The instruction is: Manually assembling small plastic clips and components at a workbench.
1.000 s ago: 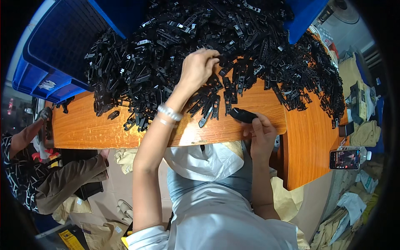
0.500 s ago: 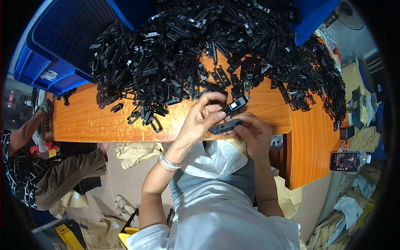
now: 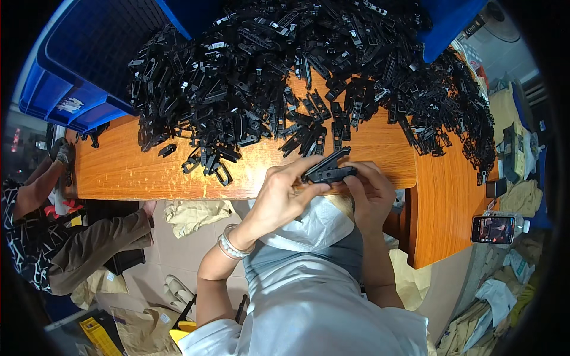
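Above the table's near edge, two long black plastic parts meet in a narrow V between my hands. My left hand, with bracelets at the wrist, is closed on their left ends. The upper part slants up to the right. Below it lies the lower part, nearly level, its right end pinched by the fingers of my right hand. Whether the two parts are joined at the left is hidden by my fingers. Beyond my hands a big heap of similar black plastic parts covers the table.
The wooden table has a side section at right, where a phone leans on a bottle. Blue crates stand at the far left and far right. At left another person's gloved hand works by the table edge.
The upper part has come down against the lower one, and its pale patch no longer shows. My left fingers have closed around both. At left, the co-worker's hands have shifted.
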Tool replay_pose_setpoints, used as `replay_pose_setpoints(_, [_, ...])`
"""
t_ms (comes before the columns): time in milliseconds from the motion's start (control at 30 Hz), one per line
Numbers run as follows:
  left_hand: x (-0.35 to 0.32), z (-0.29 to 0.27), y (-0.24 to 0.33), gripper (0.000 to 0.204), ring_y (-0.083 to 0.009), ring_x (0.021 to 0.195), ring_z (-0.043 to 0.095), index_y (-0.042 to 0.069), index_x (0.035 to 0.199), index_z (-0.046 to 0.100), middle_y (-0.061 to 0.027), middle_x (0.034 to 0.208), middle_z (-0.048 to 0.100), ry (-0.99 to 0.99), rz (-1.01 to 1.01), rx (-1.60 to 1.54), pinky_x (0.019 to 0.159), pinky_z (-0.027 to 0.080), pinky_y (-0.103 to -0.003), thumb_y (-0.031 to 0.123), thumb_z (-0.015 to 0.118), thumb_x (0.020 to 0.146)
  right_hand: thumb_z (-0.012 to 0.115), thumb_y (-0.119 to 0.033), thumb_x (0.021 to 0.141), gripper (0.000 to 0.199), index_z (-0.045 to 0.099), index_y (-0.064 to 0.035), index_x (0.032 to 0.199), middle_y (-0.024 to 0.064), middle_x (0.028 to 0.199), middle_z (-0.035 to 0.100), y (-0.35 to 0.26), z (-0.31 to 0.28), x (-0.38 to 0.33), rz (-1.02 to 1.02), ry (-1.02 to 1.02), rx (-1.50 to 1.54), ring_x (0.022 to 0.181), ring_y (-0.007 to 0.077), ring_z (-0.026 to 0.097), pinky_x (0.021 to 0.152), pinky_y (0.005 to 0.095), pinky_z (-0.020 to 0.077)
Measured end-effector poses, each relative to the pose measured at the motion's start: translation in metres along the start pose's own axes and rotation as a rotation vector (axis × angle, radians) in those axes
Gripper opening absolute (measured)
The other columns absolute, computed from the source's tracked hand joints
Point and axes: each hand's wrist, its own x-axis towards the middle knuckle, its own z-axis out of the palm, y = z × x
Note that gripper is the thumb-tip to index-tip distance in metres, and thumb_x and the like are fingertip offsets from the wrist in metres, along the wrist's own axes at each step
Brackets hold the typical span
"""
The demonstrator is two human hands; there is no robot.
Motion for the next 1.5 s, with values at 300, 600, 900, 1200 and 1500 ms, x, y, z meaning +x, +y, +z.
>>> replay_pose_setpoints(300, [-0.008, -0.003, -0.001, 0.036, -0.0105, 0.066, 0.06, -0.003, 0.107, 0.057, -0.013, 0.088, 0.064, 0.044, 0.049, 0.091, 0.054, 0.047, -0.021, -0.001, 0.064, 0.072, 0.054, 0.01, 0.072, 0.037, 0.054, 0.0022, 0.108, 0.0108, 0.103, 0.051, -0.001, -0.005, 0.008, -0.047, -0.185, -0.134, 0.083, 0.0147, 0.055, 0.074, 0.0223, 0.0452])
replay_pose_setpoints(600, [-0.019, -0.008, -0.02, 0.031, -0.0124, 0.071, 0.061, -0.002, 0.106, 0.058, -0.012, 0.086, 0.064, -0.069, -0.152, -0.197, 0.063, 0.049, -0.023, 0.001, 0.062, 0.076, 0.058, 0.008, 0.072, 0.026, 0.059, 0.0044, 0.098, 0.008, 0.085, 0.053, -0.001, -0.002, 0.007, 0.038, -0.206, -0.025, 0.071, 0.0121, 0.055, 0.062, 0.0201, 0.0451])
replay_pose_setpoints(900, [0.008, -0.044, -0.057, 0.023, -0.0277, 0.066, 0.054, -0.001, 0.089, 0.058, -0.0126, 0.076, 0.052, 0.384, 0.072, 1.062, 0.054, 0.045, -0.036, 0.0, 0.061, 0.067, 0.059, -0.003, 0.078, 0.018, 0.062, 0.0, 0.095, 0.0069, 0.082, 0.059, 0.027, -0.005, -0.019, 0.167, -0.503, -0.302, 0.067, 0.0125, 0.056, 0.056, 0.0228, 0.0466])
replay_pose_setpoints(1200, [0.014, -0.033, -0.059, 0.013, -0.0286, 0.063, 0.054, -0.002, 0.077, 0.049, -0.0155, 0.077, 0.049, 0.368, 0.113, 1.009, 0.048, 0.045, -0.036, 0.002, 0.058, 0.069, 0.056, -0.002, 0.081, 0.011, 0.063, 0.0021, 0.089, 0.0068, 0.078, 0.058, 0.023, -0.024, 0.004, 0.188, -0.213, -0.42, 0.061, 0.0102, 0.056, 0.056, 0.02, 0.045])
replay_pose_setpoints(1500, [0.009, -0.029, -0.064, 0.016, -0.0086, 0.053, 0.053, -0.005, 0.091, 0.051, -0.0043, 0.069, 0.055, 0.378, -0.243, -0.269, 0.048, 0.042, -0.022, -0.007, 0.052, 0.075, 0.06, -0.006, 0.078, 0.011, 0.063, -0.0001, 0.087, 0.01, 0.084, 0.058, 0.029, -0.081, 0.047, -0.363, 0.534, -1.181, 0.076, 0.0221, 0.056, 0.064, 0.0302, 0.0444])
